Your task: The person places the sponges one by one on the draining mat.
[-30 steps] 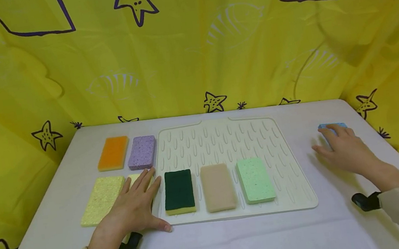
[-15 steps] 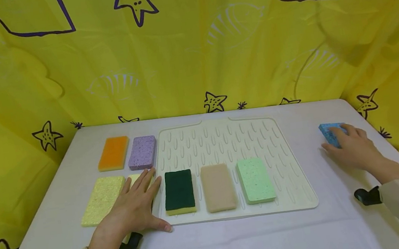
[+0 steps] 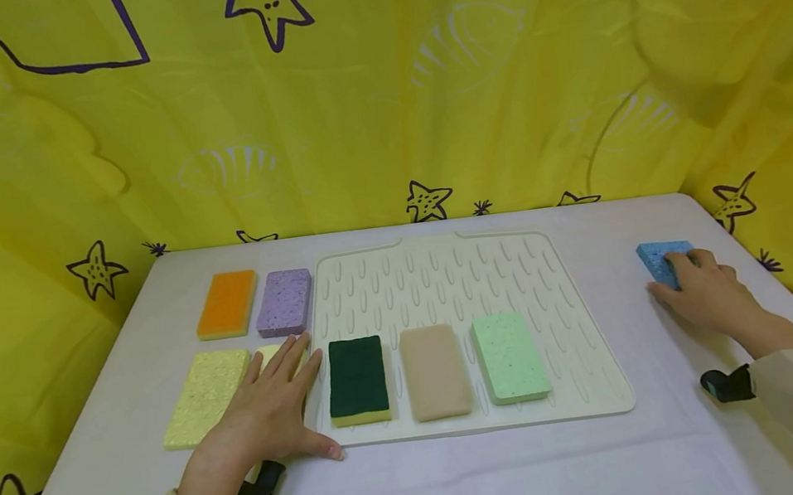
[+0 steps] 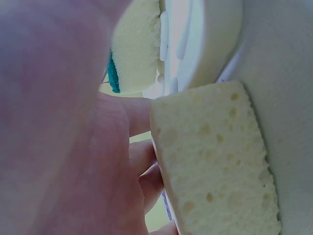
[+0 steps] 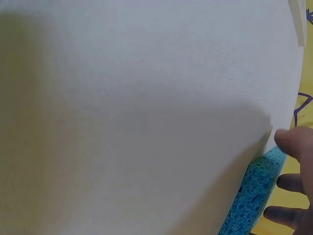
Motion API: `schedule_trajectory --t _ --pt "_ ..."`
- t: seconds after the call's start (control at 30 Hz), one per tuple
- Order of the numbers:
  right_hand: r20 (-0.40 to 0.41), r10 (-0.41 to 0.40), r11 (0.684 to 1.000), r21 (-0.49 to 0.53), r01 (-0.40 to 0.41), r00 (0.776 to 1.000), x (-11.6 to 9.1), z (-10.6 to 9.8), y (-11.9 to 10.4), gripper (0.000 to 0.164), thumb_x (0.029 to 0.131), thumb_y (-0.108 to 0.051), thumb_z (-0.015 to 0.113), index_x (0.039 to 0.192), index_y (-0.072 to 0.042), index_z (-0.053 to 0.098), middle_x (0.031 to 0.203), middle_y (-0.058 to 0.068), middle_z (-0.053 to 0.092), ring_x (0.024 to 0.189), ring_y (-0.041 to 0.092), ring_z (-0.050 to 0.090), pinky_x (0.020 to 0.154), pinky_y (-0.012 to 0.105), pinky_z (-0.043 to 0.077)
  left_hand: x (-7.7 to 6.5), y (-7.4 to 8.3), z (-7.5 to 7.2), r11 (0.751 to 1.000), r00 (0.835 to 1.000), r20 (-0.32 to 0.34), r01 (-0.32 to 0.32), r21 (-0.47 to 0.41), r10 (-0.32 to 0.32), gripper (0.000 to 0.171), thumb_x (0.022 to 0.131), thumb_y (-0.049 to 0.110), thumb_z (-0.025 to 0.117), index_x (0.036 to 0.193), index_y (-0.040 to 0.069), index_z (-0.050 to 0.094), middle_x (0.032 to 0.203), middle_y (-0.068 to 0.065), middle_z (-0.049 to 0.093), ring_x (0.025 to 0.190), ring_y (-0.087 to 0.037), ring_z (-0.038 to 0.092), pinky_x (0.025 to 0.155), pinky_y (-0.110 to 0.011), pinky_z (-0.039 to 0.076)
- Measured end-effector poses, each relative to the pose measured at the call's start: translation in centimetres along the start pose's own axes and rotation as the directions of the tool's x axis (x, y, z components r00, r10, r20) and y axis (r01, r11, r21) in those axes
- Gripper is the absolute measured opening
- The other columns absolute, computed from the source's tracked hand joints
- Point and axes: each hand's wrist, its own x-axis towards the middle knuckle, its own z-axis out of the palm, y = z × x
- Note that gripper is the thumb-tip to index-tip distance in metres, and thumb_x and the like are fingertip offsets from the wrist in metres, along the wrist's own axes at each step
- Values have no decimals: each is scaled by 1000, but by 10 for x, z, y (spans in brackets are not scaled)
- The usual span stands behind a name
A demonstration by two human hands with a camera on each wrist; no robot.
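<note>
My left hand (image 3: 263, 411), fingers spread, lies over a small pale yellow sponge (image 4: 212, 161); its thumb reaches the front left corner of the ribbed off-white mat (image 3: 430, 276). Beside that hand lies a larger yellow sponge (image 3: 205, 394). At the far right, my right hand (image 3: 712, 302) is over a blue sponge (image 5: 252, 196) lying on the table. Its thumb is at the sponge's left side, and the other fingertips are right at the top edge. Along the mat's front are a dark green-topped scouring sponge (image 3: 357, 378), a beige sponge (image 3: 435, 372) and a mint green sponge (image 3: 510, 358).
Behind the left hand, an orange sponge (image 3: 227, 305) and a purple sponge (image 3: 284, 302) lie side by side, left of the mat. A white cloth (image 3: 488, 482) covers the table. Yellow patterned curtains (image 3: 362, 101) enclose the back and both sides.
My right hand has shifted right and drawn its thumb inward, so more of the blue sponge shows. The left hand and the other sponges have stayed put.
</note>
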Motion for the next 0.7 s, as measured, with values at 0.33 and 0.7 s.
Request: schedule_trajectory --t 0.33,0.7 --pt "-13 12 1000 -13 -12 1000 -1 -2 -2 63 98 -21 53 141 15 25 136 54 15 109 77 30 82 83 35 0 0 0 1000 1000 7 5 -5 -4 129 53 81 76 151 5 39 164 -19 22 150 -39 22 118 -69 14" --pt "-98 1 1000 -8 -1 995 -3 -1 -5 59 97 -23 54 140 10 32 135 50 22 104 72 33 73 79 38 0 0 0 1000 1000 14 7 -8 -7 130 52 82 75 151 5 40 164 -18 22 151 -40 21 118 -70 13"
